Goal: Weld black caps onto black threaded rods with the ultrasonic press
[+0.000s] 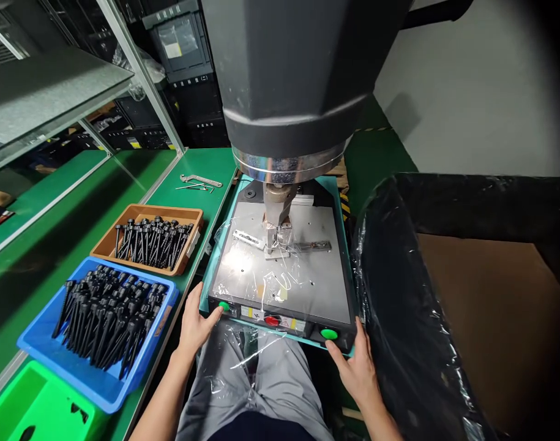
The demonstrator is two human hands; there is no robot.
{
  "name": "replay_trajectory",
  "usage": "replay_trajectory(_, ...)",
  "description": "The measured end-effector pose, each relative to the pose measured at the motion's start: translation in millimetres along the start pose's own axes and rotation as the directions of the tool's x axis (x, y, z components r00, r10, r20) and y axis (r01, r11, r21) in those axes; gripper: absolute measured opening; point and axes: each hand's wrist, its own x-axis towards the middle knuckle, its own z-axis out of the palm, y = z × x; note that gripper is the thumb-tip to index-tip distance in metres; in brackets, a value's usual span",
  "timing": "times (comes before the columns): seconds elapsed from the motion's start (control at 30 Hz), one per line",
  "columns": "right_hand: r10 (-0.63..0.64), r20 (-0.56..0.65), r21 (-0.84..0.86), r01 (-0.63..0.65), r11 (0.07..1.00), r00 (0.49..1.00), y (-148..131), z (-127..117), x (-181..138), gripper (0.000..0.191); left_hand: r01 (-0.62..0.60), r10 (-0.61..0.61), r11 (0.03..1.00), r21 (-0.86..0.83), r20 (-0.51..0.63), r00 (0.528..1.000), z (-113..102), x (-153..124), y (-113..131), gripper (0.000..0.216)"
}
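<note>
My left hand (196,329) rests at the front left corner of a bench press, thumb at the left green button (223,305), fingers spread along the side. At the opposite corner, my right hand (357,369) has its thumb by the right green button (328,334) and its fingers along the edge; neither hand grasps a thing. Between the buttons sits a red button (272,320). Over the metal base plate (319,278), the machine's dark head (298,73) carries a metal tool (278,205) that reaches down into a small fixture (276,244). Clear plastic film covers part of the plate.
On the green bench at left stand a brown tray (194,242) and a blue tray (166,324), both full of black bolt-like parts. A green bin (54,398) is nearer me. Wrenches (201,180) lie behind. A box lined with black plastic (390,294) stands at right.
</note>
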Motion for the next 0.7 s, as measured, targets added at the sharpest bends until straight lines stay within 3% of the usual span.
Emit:
replay_trajectory(0.1,0.006,0.001,0.005,-0.006,1.0,1.0,-1.4,-0.2,0.2,0.09,-0.049,0.05,0.999,0.006,-0.063,0.997,0.0,-6.0,11.9,0.067)
replay_trajectory(0.23,0.027,-0.001,0.02,-0.027,0.999,1.0,-1.7,0.5,0.9,0.092,-0.207,0.202,0.978,-0.028,-0.132,0.97,10.8,-21.8,46.6,0.045)
replay_trajectory(0.43,0.069,-0.021,0.125,-0.065,0.99,0.997,-9.1,-10.3,6.0,0.075,-0.447,0.465,0.875,-0.185,0.064,0.883,53.2,-45.1,102.2,0.025)
replay_trajectory(0.53,0.095,-0.196,0.17,-0.061,0.983,0.976,-34.7,-17.9,14.1,0.06,-0.538,0.559,0.826,-0.169,0.119,0.821,73.4,-51.9,119.8,0.024)
replay_trajectory(0.6,0.091,-0.241,0.28,-0.02,0.96,0.966,-60.8,-17.2,25.5,0.054,-0.572,0.587,0.81,-0.13,0.144,0.797,82.0,-57.0,128.8,0.022)
replay_trajectory(0.7,0.133,-0.032,0.518,-0.097,0.85,0.991,-103.6,-6.0,53.8,0.059,-0.593,0.602,0.798,-0.105,0.144,0.785,86.3,-64.8,138.4,0.02)
